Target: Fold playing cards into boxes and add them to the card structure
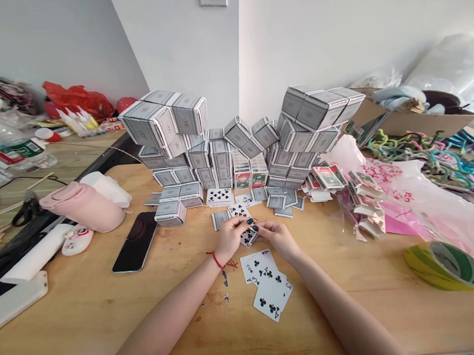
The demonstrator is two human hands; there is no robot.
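Both hands meet over the middle of the wooden table. My left hand, with a red string on the wrist, and my right hand together pinch a small stack of playing cards shown face up. Just below the hands lie three loose club cards fanned on the wood. More single cards lie beyond the hands, at the foot of a big pile of grey-patterned card boxes.
A black phone lies left of the hands, beside a pink bottle on its side. Flat unfolded box sleeves and pink plastic bags are on the right. A yellow-green tape roll sits far right.
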